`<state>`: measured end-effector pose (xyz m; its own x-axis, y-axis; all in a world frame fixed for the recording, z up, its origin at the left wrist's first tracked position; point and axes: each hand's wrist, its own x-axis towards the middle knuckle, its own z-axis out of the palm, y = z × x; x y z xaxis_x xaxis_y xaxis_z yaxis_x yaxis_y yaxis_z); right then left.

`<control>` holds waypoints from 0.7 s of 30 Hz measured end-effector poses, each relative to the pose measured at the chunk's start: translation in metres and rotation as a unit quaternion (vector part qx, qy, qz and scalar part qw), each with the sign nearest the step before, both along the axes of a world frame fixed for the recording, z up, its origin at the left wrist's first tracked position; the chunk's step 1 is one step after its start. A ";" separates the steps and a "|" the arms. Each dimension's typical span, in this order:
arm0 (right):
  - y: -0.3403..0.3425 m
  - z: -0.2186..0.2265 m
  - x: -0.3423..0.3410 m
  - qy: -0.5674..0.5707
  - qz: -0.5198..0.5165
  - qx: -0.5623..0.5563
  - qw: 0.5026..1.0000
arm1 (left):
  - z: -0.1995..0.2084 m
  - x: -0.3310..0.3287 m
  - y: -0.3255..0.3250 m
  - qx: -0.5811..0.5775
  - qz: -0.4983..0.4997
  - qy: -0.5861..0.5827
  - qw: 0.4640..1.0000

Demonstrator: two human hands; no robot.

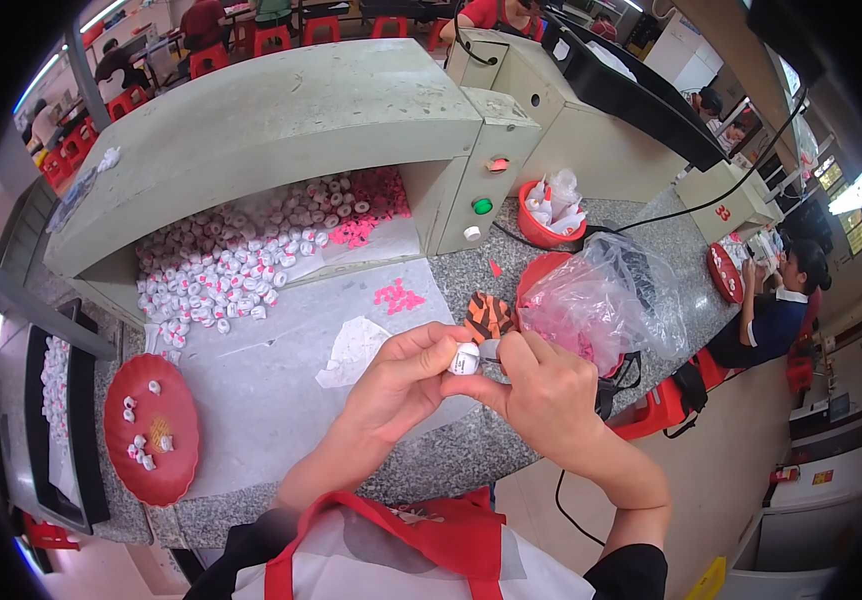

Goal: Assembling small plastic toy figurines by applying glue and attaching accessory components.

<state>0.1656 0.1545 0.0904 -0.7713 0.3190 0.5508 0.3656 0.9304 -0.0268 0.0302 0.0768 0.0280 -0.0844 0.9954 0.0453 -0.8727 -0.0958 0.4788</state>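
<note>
My left hand is closed, pinching a small white round piece with dark print between thumb and fingertips. Against its right side, my right hand is closed around something pale with a whitish end; the fingers hide most of it. Just beyond the hands lies an orange and black striped cloth. Small flat pink pieces are scattered on the pale work sheet, near a torn white paper. Many similar white pieces are heaped in the opening of a grey-green metal housing.
A red scalloped plate holds several white pieces at left, beside a black tray. At right are a clear plastic bag over a red bowl and a red bowl of white bottles. A co-worker sits farther right.
</note>
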 end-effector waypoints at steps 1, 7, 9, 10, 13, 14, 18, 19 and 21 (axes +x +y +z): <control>-0.001 0.000 0.001 -0.004 0.001 0.009 1.000 | 0.000 0.000 0.000 -0.001 0.001 -0.001 1.000; -0.001 0.001 0.001 0.005 0.002 0.010 1.000 | 0.002 0.001 -0.001 -0.004 -0.004 -0.005 1.000; -0.001 0.002 0.001 0.012 0.002 0.003 1.000 | 0.002 0.001 -0.001 -0.004 -0.006 -0.005 1.000; -0.001 0.003 0.001 0.004 0.002 0.010 1.000 | 0.001 0.001 -0.001 -0.001 -0.005 -0.006 1.000; -0.003 0.001 0.001 -0.003 0.001 0.021 1.000 | 0.004 0.001 0.000 -0.003 -0.006 -0.009 1.000; -0.003 0.000 0.001 -0.002 0.000 0.025 1.000 | 0.005 0.001 -0.001 -0.009 -0.006 -0.011 1.000; -0.003 0.005 0.001 -0.005 -0.002 0.016 1.000 | 0.003 0.000 -0.002 -0.020 -0.005 0.000 1.000; -0.003 0.006 0.002 -0.020 -0.006 0.023 1.000 | 0.001 -0.002 -0.002 -0.014 -0.009 0.007 1.000; -0.004 0.005 0.003 -0.036 -0.011 0.029 0.999 | 0.001 -0.002 -0.001 -0.008 -0.015 0.015 1.000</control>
<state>0.1683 0.1505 0.0954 -0.8025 0.3051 0.5126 0.3847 0.9215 0.0538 0.0282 0.0756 0.0292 -0.0541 0.9980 0.0323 -0.8604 -0.0630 0.5058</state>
